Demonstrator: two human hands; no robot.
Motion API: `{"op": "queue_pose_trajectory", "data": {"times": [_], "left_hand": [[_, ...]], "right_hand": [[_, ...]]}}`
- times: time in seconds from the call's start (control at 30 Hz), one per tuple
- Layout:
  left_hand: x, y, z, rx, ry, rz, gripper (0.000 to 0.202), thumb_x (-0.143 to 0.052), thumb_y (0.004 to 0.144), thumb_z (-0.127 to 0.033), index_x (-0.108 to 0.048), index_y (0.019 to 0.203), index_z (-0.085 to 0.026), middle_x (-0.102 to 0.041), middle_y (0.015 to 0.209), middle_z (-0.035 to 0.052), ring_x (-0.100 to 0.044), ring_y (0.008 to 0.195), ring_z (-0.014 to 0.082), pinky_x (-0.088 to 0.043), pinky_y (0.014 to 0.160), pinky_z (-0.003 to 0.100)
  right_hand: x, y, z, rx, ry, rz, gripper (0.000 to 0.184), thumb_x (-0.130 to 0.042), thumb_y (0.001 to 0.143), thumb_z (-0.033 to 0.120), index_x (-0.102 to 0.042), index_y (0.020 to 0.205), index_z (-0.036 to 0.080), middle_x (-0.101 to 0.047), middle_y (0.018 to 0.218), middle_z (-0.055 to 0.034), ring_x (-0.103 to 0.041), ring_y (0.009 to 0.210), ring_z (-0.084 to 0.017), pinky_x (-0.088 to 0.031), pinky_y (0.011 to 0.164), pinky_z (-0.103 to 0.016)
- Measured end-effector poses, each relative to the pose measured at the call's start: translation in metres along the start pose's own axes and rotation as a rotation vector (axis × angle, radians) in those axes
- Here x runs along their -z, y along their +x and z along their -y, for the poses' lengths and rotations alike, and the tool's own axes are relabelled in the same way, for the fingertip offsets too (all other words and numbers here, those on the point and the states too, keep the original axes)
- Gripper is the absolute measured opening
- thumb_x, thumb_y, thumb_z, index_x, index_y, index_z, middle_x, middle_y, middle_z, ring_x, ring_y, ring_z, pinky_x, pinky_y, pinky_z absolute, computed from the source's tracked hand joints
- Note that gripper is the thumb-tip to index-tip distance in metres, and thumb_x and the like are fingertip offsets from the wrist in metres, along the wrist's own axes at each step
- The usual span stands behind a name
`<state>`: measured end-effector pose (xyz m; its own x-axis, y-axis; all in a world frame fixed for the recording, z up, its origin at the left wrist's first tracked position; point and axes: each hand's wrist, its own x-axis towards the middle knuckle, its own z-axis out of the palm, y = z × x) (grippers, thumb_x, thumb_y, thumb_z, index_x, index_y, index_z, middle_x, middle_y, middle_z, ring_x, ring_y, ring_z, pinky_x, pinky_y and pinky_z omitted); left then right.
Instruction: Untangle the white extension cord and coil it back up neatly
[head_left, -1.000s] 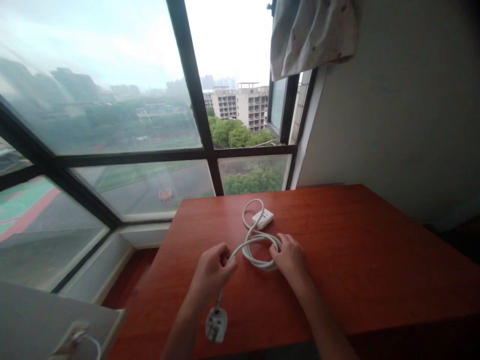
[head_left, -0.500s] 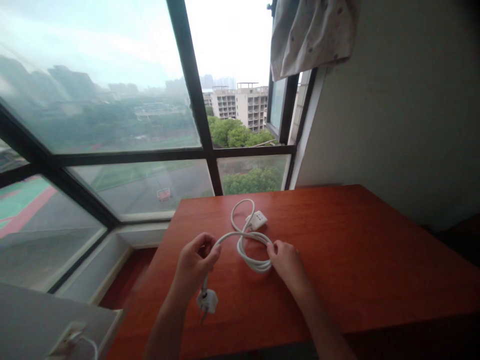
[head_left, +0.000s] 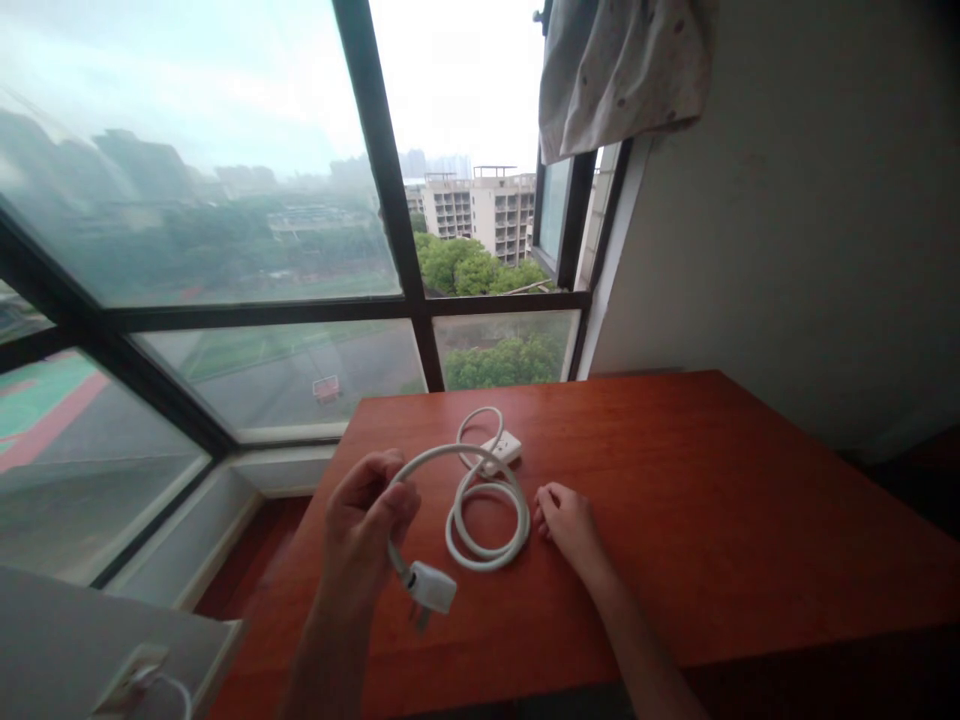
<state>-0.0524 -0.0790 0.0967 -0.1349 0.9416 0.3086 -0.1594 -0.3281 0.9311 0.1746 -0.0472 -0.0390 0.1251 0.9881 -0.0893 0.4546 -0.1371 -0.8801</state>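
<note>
My left hand [head_left: 373, 508] is closed round a white extension cord [head_left: 487, 565] near its plug end. The white plug [head_left: 433, 587] hangs below that hand, its prongs pointing down. From my fingers the cord arches right into loose loops on the table. Behind the loops lies the cord's white socket block [head_left: 506, 450], partly covered by the cord. My right hand [head_left: 566, 520] rests just right of the loops, apart from them. Its fingers are curled in, with nothing between them.
The reddish-brown wooden table [head_left: 697, 520] stands against large windows with dark frames [head_left: 420, 306]. A grey wall [head_left: 750, 250] rises on the right, with a spotted curtain [head_left: 626, 80] above. At lower left a wall outlet [head_left: 135, 680] has a white cable plugged in.
My right hand has let go of the cord loops. My left hand has moved slightly left and up with the cord, the plug has swung right, and the loops and socket block have shifted left.
</note>
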Motion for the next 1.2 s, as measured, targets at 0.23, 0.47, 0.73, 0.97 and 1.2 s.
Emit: {"op": "queue_pose_trajectory", "data": {"times": [0.23,0.47,0.73,0.97,1.2], "left_hand": [[0.016,0.005,-0.002,0.006,-0.017,-0.109,0.02,-0.067,0.074,-0.03,-0.052,0.08,-0.019,-0.039,0.057,-0.0077,-0.034,0.044,0.0041,-0.025,0.04,0.015],[0.029,0.015,0.001,0.067,0.064,-0.163,0.016,-0.066,0.076,-0.028,-0.053,0.078,-0.017,-0.037,0.049,-0.0095,-0.033,0.042,0.004,-0.026,0.042,0.015],[0.036,0.023,0.021,0.153,0.455,-0.044,0.031,-0.068,0.071,-0.045,-0.061,0.082,-0.017,-0.048,0.056,-0.0064,-0.044,0.047,0.0074,-0.033,0.044,0.017],[0.04,0.027,0.034,-0.043,1.005,0.123,0.031,-0.054,0.083,-0.045,-0.069,0.093,-0.02,-0.071,0.088,0.0067,-0.064,0.077,0.0188,-0.045,0.067,0.026],[0.041,0.037,0.045,-0.042,1.352,0.395,0.024,-0.048,0.089,-0.026,-0.069,0.101,-0.025,-0.067,0.09,0.007,-0.063,0.079,0.018,-0.042,0.07,0.025]], "right_hand": [[0.004,-0.005,0.005,0.1,-0.101,-0.003,0.038,-0.037,0.089,0.041,-0.063,0.071,0.02,-0.068,0.062,-0.0025,-0.062,0.056,-0.015,-0.042,0.055,-0.022],[0.005,-0.008,0.01,0.126,-0.028,0.037,0.037,-0.04,0.088,0.043,-0.065,0.076,0.019,-0.066,0.064,-0.0016,-0.059,0.055,-0.015,-0.042,0.057,-0.023],[-0.01,-0.008,0.008,0.1,0.237,0.089,0.037,-0.053,0.079,0.038,-0.065,0.106,0.016,-0.067,0.072,-0.0019,-0.059,0.06,-0.015,-0.044,0.054,-0.023],[-0.002,-0.008,0.009,0.104,0.205,0.045,0.036,-0.054,0.077,0.039,-0.067,0.103,0.017,-0.069,0.08,-0.0048,-0.062,0.069,-0.018,-0.047,0.06,-0.026],[0.006,0.0,-0.009,0.057,0.259,-0.028,0.04,-0.05,0.078,0.04,-0.065,0.104,0.014,-0.064,0.069,-0.0027,-0.057,0.059,-0.017,-0.043,0.054,-0.025]]}}
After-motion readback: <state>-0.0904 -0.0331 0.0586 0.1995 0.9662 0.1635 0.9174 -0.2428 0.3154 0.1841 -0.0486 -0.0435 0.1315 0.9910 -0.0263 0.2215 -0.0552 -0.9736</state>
